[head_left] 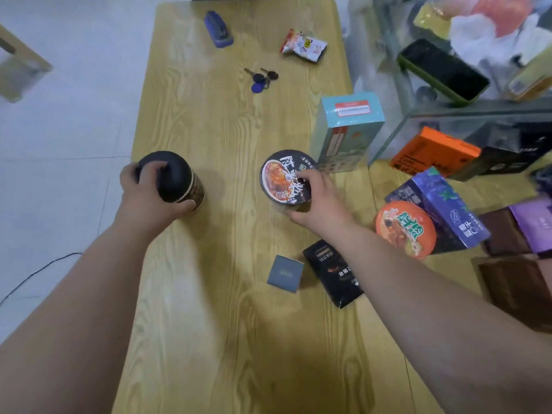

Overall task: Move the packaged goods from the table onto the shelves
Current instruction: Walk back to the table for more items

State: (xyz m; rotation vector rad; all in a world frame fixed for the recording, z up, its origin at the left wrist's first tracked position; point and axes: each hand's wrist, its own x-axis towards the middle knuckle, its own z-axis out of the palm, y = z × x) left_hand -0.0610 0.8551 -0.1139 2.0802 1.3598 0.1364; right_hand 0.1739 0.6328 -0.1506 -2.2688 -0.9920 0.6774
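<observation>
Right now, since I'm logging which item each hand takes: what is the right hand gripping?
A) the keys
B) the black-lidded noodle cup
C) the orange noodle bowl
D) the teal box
B: the right hand has its fingers and thumb curled round the black-lidded noodle cup, while the left hand grips the dark canister.

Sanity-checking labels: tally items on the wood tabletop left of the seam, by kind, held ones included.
Round tubs: 2, black canister, noodle cup
Boxes: 2, teal box, grey box
Packets: 2, snack packet, black pouch
Other: 2, stapler, keys
Total: 8
</observation>
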